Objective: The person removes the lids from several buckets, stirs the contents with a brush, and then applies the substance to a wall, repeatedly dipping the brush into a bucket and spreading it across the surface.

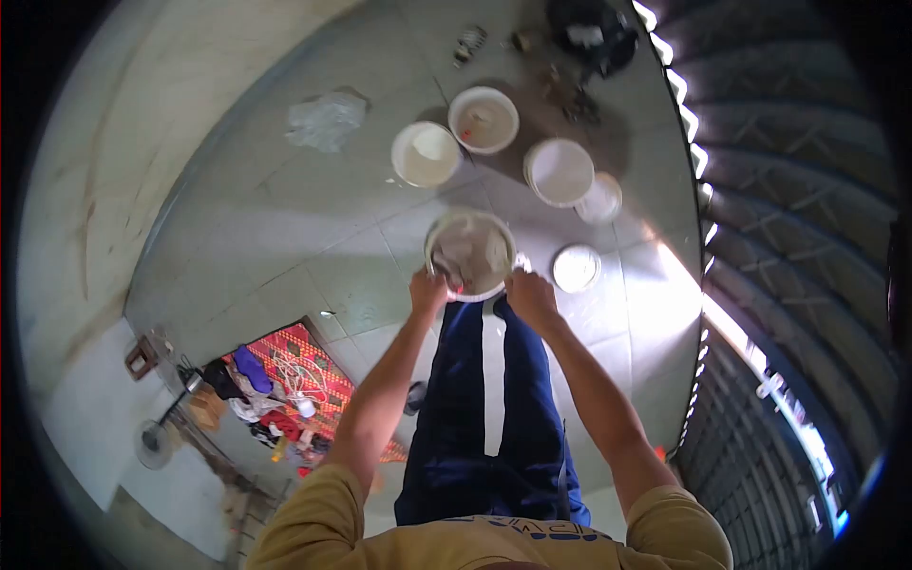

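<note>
Right, both my hands are clamped on the near edge of the bucket (471, 215): left hand (429, 290) at its near-left side, right hand (531, 294) at its near-right. Can't tell if the fingers have bare rim or a handle. Bucket sits between them, just in front of my legs, pale lumpy stuff inside, small red bit low by the left fingers. Can't tell if the base is on the floor (351, 285) or off it.

Main risk: tipping. Both holds are on the near side, far rim unsupported, so an uneven pull could tilt it and slop the contents forward. If the rim is wet or smeared, one side could slip and twist it. Trousers (463, 380) are right behind the near rim, so a sharp tug toward me could knock it on my legs.

Around: round white tub (577, 269) just right of my right hand, easy to clip on a swing that way. Ahead, left pail (425, 181) and middle pail (484, 90) block the straight path; right pail (560, 173) and a smaller container (602, 201) crowd the front-right. Crumpled plastic (328, 121) lies well off front-left, slippery underfoot. Back-left, red patterned mat (328, 366) with cords and clothes: snag hazard if I step there.
</note>
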`<state>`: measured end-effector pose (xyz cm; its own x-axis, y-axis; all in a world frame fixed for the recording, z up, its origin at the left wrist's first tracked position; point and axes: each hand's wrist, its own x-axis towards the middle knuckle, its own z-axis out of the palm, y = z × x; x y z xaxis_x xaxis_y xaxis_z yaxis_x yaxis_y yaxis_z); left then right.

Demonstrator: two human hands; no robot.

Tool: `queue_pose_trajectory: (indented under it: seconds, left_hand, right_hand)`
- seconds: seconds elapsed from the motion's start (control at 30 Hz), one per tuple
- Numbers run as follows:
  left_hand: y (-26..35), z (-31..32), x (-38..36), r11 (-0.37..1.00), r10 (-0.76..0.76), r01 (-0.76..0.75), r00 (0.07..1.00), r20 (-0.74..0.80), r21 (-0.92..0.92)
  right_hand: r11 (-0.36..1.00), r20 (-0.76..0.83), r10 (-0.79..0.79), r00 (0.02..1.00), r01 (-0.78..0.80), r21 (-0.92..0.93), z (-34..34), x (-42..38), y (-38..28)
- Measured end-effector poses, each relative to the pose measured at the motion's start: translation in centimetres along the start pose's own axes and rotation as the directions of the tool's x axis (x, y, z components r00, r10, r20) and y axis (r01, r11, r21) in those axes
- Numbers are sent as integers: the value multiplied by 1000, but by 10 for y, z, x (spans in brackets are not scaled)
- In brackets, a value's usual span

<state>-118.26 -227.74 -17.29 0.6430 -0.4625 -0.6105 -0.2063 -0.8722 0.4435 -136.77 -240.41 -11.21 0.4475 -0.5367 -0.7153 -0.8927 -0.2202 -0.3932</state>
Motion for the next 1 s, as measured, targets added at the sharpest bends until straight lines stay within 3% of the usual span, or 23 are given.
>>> queue_pose_trajectory:
  seconds: [0.03,0.07,0.1,0.13,0.2,0.23,0.27,0.3,0.37,0.4,0.43,0.5,0.53,0.6,0.7,0.77,0.8,0.93,1.0]
  left_hand:
    - [-21,-4,-15,991,52,-57,998,40,119]
    - [-6,-21,-45,999,-50,50,994,-96,-4]
    - [-6,-37,-74,996,26,-37,990,-135,-82]
    - [-8,-53,-99,977,1,-23,995,-102,-214]
    - [-20,-68,-148,963,-120,92,988,-96,-255]
    - [-33,-68,-170,953,-97,38,978,-183,-299]
    - [-39,-75,-193,944,-147,87,975,-169,-317]
    - [-27,-95,-223,870,-255,189,963,-87,-456]
    - [-53,-85,-268,720,-292,104,943,-163,-686]
    - [-62,-92,-295,812,-113,-130,921,-373,-568]
    - [-84,-75,-311,796,-177,-85,914,-365,-599]
    - [-74,-100,-371,326,-425,50,900,-99,-944]
    - [-79,-100,-396,287,-456,9,881,-128,-958]
    - [-98,-93,-447,44,-574,26,819,-4,-999]
    - [-120,-82,-518,-158,-680,-94,732,39,-983]
    - [-145,-58,-563,-212,-732,-211,681,12,-954]
    - [-158,-47,-583,-246,-766,-273,643,13,-930]
    - [-186,-25,-690,-353,-862,-467,500,88,-811]
    - [-206,-12,-738,-363,-897,-555,425,120,-749]
  right_hand:
    - [994,36,-55,998,58,-89,-3,-10,-6]
    - [983,48,-82,995,89,-158,-9,-21,-16]
    - [967,67,-108,992,121,-226,-11,-35,-27]
    - [933,58,-192,980,200,-298,-9,-46,-34]
    - [836,71,-343,937,339,-433,-21,-73,-58]
    - [774,95,-407,908,399,-491,-31,-90,-74]
    - [660,111,-541,834,502,-559,-37,-108,-86]
    - [618,123,-579,806,532,-580,-41,-125,-98]
    - [462,214,-701,681,662,-591,-41,-157,-122]
    - [396,226,-762,606,713,-578,-36,-173,-132]
    - [325,241,-815,527,760,-562,-31,-186,-142]
    - [193,358,-844,398,850,-490,-26,-226,-176]
    - [150,388,-861,329,893,-423,-13,-240,-185]
    - [46,437,-880,184,950,-308,14,-277,-207]
    - [-192,563,-826,-28,953,-235,73,-331,-228]
    - [-355,669,-737,-95,897,-264,119,-374,-233]
    - [-361,647,-740,-185,920,-149,144,-394,-233]
    - [-434,787,-557,-264,901,-6,233,-495,-225]
    - [-471,775,-498,-388,872,134,284,-542,-214]
